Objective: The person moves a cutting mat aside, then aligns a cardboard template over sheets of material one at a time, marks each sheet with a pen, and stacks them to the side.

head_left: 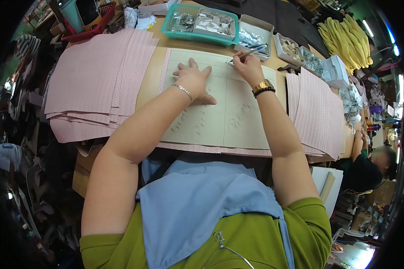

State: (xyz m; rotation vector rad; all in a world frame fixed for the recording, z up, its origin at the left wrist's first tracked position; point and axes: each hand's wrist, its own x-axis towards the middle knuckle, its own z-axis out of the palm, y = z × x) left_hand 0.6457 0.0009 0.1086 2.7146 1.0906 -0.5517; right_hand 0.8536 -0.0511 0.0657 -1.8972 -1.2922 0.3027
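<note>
A pale card template (242, 130) with ruled lines and handwriting lies on a pink patterned sheet (197, 148), whose edges show around it. My left hand (194, 82) presses on the upper left of the card, fingers spread, holding nothing. In my right hand (249, 69) is a pen (251, 51), gripped between thumb and fingers. Its tip is at the card near the top, close to a ruled line; whether it touches, I cannot tell.
Pink patterned sheets (92, 76) are stacked at left, with another stack (318, 112) at right. Behind the card stand a teal basket (166, 24) of small parts and several open boxes (267, 27). Yellow material (345, 40) lies at back right. A person (368, 166) sits far right.
</note>
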